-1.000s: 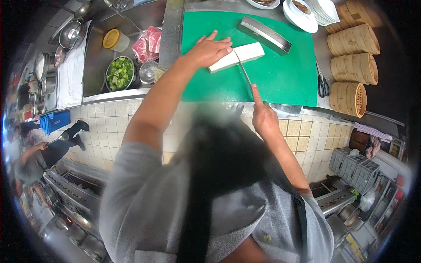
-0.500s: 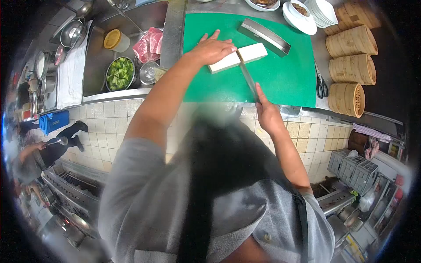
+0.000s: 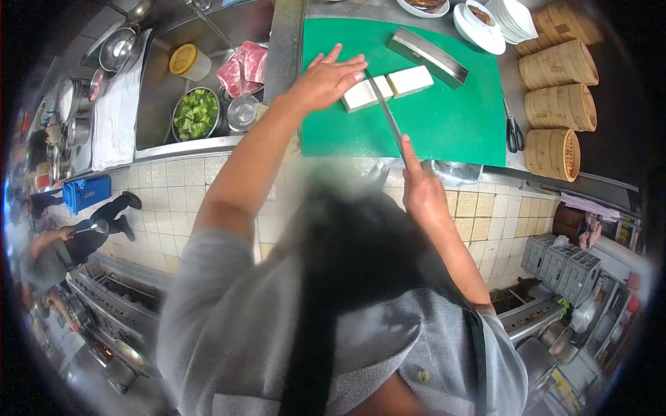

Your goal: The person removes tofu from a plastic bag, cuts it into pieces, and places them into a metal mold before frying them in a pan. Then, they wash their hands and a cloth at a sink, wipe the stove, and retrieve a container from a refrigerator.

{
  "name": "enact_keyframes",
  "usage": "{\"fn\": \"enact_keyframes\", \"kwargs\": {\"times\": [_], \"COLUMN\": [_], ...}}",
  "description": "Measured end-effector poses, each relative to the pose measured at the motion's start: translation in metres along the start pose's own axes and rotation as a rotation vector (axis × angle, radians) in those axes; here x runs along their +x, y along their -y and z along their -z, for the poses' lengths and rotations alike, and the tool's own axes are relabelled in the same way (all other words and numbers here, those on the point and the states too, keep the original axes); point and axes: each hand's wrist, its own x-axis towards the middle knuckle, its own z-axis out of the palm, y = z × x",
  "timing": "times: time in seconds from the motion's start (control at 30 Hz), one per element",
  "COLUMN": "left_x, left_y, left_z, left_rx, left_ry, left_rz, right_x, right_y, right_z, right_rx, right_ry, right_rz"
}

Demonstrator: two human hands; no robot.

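Observation:
My right hand (image 3: 424, 193) grips a knife (image 3: 390, 118), its index finger stretched along the back of the blade. The blade lies across the left piece of tofu (image 3: 356, 100), its tip near my left fingers. With fingers stretched out, my left hand (image 3: 325, 82) is at the far left end of that piece, thumb over its top edge. To the right lies a second white tofu piece (image 3: 411, 81), a narrow gap between the two. Both sit on a green cutting board (image 3: 451, 132). A rectangular metal mould (image 3: 429, 58) lies behind them on the board.
Left is a sink (image 3: 156, 83) with a bowl of chopped greens (image 3: 195, 113), raw meat (image 3: 243, 68) and a yellow-lidded tub (image 3: 189, 62). Right are scissors (image 3: 514, 133), bamboo steamers (image 3: 558, 107) and stacked white plates (image 3: 512, 19). Another person (image 3: 52, 249) stands at far left holding a ladle.
The knife has moved left from the gap between the tofu pieces onto the left piece. The pieces now show a clearer gap. My left hand has shifted slightly towards the left end.

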Motion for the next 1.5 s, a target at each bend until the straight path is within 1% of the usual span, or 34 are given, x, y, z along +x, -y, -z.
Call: {"fn": "enact_keyframes", "kwargs": {"times": [0.1, 0.2, 0.5, 0.57, 0.6, 0.67, 0.7, 0.8, 0.87, 0.9, 0.97, 1.0, 1.07, 1.1, 1.17, 1.2, 1.27, 1.4, 1.5], "left_x": [-0.001, -0.002, -0.001, -0.002, -0.002, 0.001, 0.001, 0.008, 0.011, 0.013, 0.014, 0.013, 0.009, 0.006, 0.0, -0.002, -0.007, -0.016, -0.02], "left_y": [0.004, 0.007, 0.013, 0.011, 0.009, 0.003, 0.003, 0.004, 0.003, 0.004, 0.006, 0.006, 0.01, 0.01, 0.005, 0.003, 0.001, 0.008, 0.014], "left_z": [-0.004, -0.006, -0.012, -0.01, -0.009, -0.008, -0.009, -0.009, -0.011, -0.012, -0.015, -0.015, -0.013, -0.009, 0.001, 0.006, 0.016, 0.015, 0.009], "left_rx": [0.011, -0.009, 0.043, 0.055, 0.055, 0.154, 0.154, 0.164, 0.202, 0.205, 0.218, 0.218, 0.206, 0.208, 0.131, 0.129, 0.109, 0.128, 0.124], "left_ry": [0.006, -0.015, 0.032, 0.1, 0.101, 0.202, 0.201, 0.244, 0.283, 0.28, 0.28, 0.278, 0.237, 0.238, 0.08, 0.08, 0.018, 0.014, 0.034], "left_rz": [-0.001, -0.026, -0.019, 0.04, 0.041, 0.093, 0.093, 0.103, 0.128, 0.128, 0.094, 0.093, 0.06, 0.062, -0.026, -0.028, -0.074, -0.079, -0.063], "right_x": [-0.001, -0.003, 0.001, 0.004, 0.006, 0.013, 0.015, 0.021, 0.019, 0.019, 0.019, 0.017, 0.012, 0.01, 0.003, -0.001, -0.007, -0.01, -0.008], "right_y": [0.003, 0.008, 0.0, -0.002, -0.003, -0.005, -0.004, -0.007, -0.023, -0.026, -0.031, -0.026, -0.013, -0.005, 0.011, 0.017, 0.026, 0.03, 0.031], "right_z": [-0.005, -0.005, -0.021, -0.026, -0.029, -0.033, -0.032, -0.031, -0.038, -0.038, -0.037, -0.032, -0.02, -0.014, 0.0, 0.003, 0.007, -0.003, -0.01], "right_rx": [-0.02, 0.003, -0.046, -0.073, -0.073, -0.071, -0.072, 0.016, 0.204, 0.204, 0.33, 0.329, 0.189, 0.192, 0.034, 0.033, 0.036, 0.052, 0.046], "right_ry": [-0.033, -0.018, -0.002, 0.036, 0.038, 0.129, 0.13, 0.178, 0.05, 0.047, -0.02, -0.021, 0.033, 0.034, 0.041, 0.04, 0.011, 0.025, 0.071], "right_rz": [0.012, -0.006, -0.039, -0.046, -0.047, -0.087, -0.086, -0.138, -0.027, -0.024, 0.083, 0.083, -0.024, -0.023, -0.092, -0.094, -0.064, -0.052, -0.088]}}
